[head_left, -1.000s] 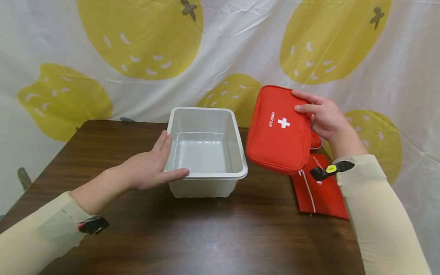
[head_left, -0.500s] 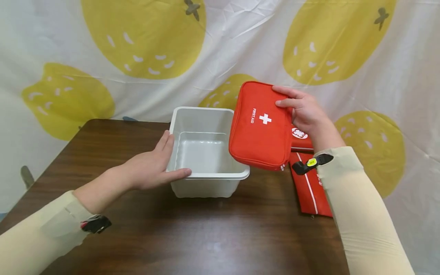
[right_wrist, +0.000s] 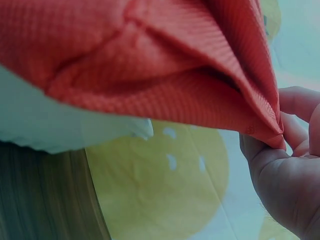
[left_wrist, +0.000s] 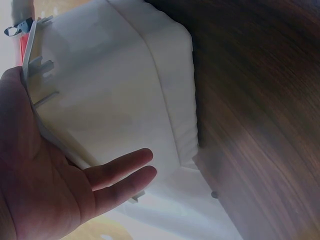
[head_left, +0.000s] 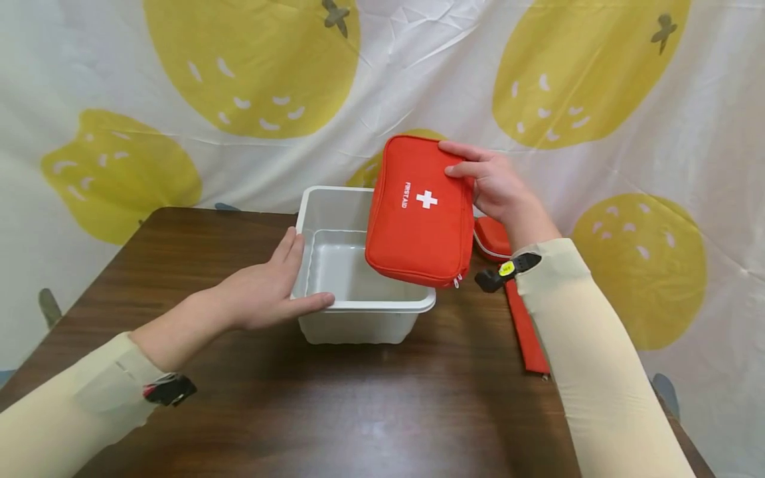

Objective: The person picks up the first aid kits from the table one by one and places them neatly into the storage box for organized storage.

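Observation:
My right hand point(head_left: 493, 182) pinches the upper right corner of a red first aid bag point(head_left: 418, 219) with a white cross. It hangs tilted over the right side of a light grey plastic bin point(head_left: 358, 326) and overlaps its rim. In the right wrist view, the bag's fabric point(right_wrist: 165, 95) folds toward the pinching fingers. My left hand point(head_left: 263, 289) lies against the bin's near left corner, thumb along the front rim, fingers straight. Two of those fingers point(left_wrist: 125, 185) stretch along the bin's outer wall in the left wrist view. The visible part of the bin's inside holds nothing.
Right of the bin, partly behind my right arm, a red case point(head_left: 493, 239) with pale piping and a flat red pouch point(head_left: 526, 332) lie on the dark wooden table point(head_left: 358, 411). A lemon-print curtain point(head_left: 418, 66) hangs behind the table.
My right hand has carried the first aid bag leftward, from beside the bin to over its right side. The left hand stays at the bin's corner.

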Motion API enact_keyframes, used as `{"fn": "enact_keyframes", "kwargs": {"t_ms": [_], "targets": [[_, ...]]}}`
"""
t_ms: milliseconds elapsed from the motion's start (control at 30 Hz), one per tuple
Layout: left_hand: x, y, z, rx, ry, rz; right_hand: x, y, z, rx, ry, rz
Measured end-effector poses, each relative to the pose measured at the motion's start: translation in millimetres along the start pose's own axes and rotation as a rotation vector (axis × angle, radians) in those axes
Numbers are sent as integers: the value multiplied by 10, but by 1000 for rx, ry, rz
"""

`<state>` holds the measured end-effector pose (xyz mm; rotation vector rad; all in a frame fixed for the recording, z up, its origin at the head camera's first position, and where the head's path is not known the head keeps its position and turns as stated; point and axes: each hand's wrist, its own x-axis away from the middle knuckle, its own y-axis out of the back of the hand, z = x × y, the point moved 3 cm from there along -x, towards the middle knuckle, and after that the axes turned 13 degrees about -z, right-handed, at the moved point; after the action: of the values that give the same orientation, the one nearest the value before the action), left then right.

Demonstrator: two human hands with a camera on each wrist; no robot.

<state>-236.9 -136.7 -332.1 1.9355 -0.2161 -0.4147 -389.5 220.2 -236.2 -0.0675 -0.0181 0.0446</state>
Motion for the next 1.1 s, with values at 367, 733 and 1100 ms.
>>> {"fn": "enact_keyframes", "kwargs": {"t_ms": [367, 733, 1100], "targets": [[10, 10, -21, -1, 5, 1, -147, -398, -32, -25, -8, 50], [-20, -1, -40, 5, -5, 6, -253, -705, -128, -13, 8, 68], [-22, -13, -63, 17, -2, 26, -302, -889, -311, 2, -10, 63]]}}
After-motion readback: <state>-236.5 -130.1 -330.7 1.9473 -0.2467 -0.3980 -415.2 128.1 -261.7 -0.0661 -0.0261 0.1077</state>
